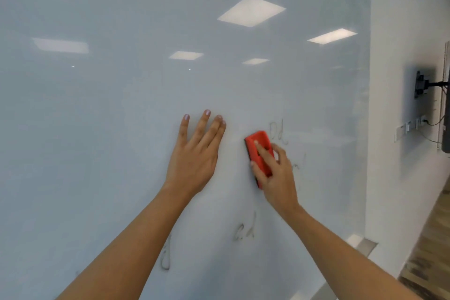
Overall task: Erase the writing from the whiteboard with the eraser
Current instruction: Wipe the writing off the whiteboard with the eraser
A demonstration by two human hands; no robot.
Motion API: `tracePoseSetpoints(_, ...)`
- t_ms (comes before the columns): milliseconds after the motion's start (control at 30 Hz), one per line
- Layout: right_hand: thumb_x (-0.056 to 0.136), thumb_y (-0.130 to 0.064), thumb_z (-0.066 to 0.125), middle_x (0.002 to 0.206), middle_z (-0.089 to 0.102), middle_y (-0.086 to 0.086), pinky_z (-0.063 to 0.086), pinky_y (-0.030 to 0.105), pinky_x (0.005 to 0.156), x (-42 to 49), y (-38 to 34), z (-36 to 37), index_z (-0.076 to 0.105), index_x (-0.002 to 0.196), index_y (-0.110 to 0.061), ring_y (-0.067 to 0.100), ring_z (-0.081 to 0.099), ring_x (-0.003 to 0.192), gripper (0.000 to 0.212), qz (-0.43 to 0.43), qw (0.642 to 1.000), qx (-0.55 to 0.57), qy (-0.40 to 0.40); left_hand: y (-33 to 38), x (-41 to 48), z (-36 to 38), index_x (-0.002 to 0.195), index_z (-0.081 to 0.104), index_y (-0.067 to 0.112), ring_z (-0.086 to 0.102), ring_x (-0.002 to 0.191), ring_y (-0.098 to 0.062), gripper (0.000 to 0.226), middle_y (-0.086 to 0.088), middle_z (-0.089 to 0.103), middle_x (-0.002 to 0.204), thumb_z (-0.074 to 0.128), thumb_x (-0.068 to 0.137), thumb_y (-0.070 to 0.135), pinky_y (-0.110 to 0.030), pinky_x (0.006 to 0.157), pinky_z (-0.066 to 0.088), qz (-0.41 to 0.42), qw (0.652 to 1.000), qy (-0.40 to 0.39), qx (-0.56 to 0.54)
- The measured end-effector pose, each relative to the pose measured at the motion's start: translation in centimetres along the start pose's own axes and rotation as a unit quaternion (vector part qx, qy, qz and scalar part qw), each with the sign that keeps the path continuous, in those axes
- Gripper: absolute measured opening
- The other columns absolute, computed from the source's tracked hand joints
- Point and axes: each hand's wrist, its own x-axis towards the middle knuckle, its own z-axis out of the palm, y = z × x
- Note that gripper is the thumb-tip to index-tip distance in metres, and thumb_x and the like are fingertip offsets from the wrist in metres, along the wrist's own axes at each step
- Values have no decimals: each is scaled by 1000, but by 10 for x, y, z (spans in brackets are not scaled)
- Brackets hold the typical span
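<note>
A large glossy whiteboard (121, 129) fills most of the view. My right hand (275, 178) grips a red eraser (259, 153) with a dark felt side and holds it against the board. Faint grey writing (278, 133) lies just right of the eraser, more faint marks (297, 165) sit beside my right hand, and other writing (246, 229) and a loop-shaped stroke (166, 256) are lower down. My left hand (197, 153) rests flat on the board with straight fingers, left of the eraser.
The whiteboard's right edge (367, 129) meets a white wall. A black wall mount (422, 85) with cables and a screen edge stick out at the far right. Wooden floor (428, 263) shows at the lower right. Ceiling lights reflect in the board.
</note>
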Motion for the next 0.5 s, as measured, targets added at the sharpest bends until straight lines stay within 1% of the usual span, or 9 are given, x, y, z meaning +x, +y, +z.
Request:
tracePoseSetpoints(33, 94, -34, 62, 142, 40, 2, 47, 43, 98, 14, 8, -3, 47, 140, -41, 26, 51, 113, 49, 35, 999, 14, 19, 3, 4, 1, 149, 38, 10, 27, 147, -29, 54, -5, 37, 156, 45, 98, 25, -57, 119, 3, 2, 1000, -3, -5)
tracePoseSetpoints(67, 94, -31, 63, 140, 40, 3, 46, 45, 100, 27, 13, -6, 49, 140, -36, 25, 52, 115, 48, 67, 996, 37, 34, 6, 4, 2, 150, 36, 10, 26, 148, -28, 53, -5, 36, 157, 42, 99, 25, -57, 119, 3, 2, 1000, -7, -8)
tracePoseSetpoints(167, 95, -32, 62, 136, 39, -3, 48, 45, 99, 60, 23, -12, 47, 141, -35, 20, 52, 115, 49, 112, 988, 89, 57, 12, 3, 8, 154, 26, 9, 21, 149, -29, 56, -6, 27, 161, 32, 101, 28, -55, 120, 2, 8, 1000, -16, 2)
tracePoseSetpoints(233, 95, -34, 60, 138, 38, -2, 47, 45, 101, 60, 20, -10, 45, 142, -37, 21, 50, 119, 49, 92, 992, 68, 59, 14, 3, 12, 155, 22, 8, 18, 150, -30, 57, -7, 23, 162, 31, 101, 27, -55, 120, 2, 8, 1000, -18, 5)
tracePoseSetpoints(267, 96, -36, 59, 140, 37, 0, 46, 44, 103, 52, 18, -7, 43, 142, -39, 22, 49, 120, 49, 62, 995, 52, 52, 13, 3, 12, 155, 22, 8, 18, 150, -30, 58, -7, 23, 162, 32, 101, 27, -55, 120, 2, 5, 1000, -18, 5)
tracePoseSetpoints(333, 96, -42, 56, 144, 35, -3, 44, 35, 102, 26, 21, -2, 39, 142, -48, 19, 47, 118, 50, -17, 1000, 17, 11, 14, 5, 12, 154, 25, 8, 20, 150, -30, 58, -8, 25, 161, 33, 100, 27, -54, 120, 4, 2, 1000, -15, 8)
tracePoseSetpoints(400, 96, -46, 54, 146, 33, -9, 41, 29, 98, 2, 33, -3, 36, 141, -55, 16, 46, 116, 49, -66, 997, -19, -31, 14, 5, 12, 154, 24, 8, 19, 150, -30, 57, -8, 24, 162, 31, 100, 26, -55, 120, 4, 6, 1000, -13, 10)
tracePoseSetpoints(433, 96, -46, 55, 146, 34, -10, 42, 30, 98, -2, 43, -6, 36, 140, -56, 16, 46, 116, 49, -68, 997, -27, -36, 14, 4, 12, 154, 23, 8, 18, 150, -30, 57, -8, 23, 162, 29, 101, 26, -55, 120, 5, 6, 1000, -14, 11)
tracePoseSetpoints(500, 94, -38, 59, 144, 37, -7, 46, 38, 100, 3, 62, -14, 40, 138, -54, 17, 47, 116, 51, -42, 999, -21, -14, 14, 4, 12, 155, 23, 8, 18, 150, -30, 57, -7, 22, 162, 27, 101, 27, -56, 120, 7, 5, 1000, -16, 18)
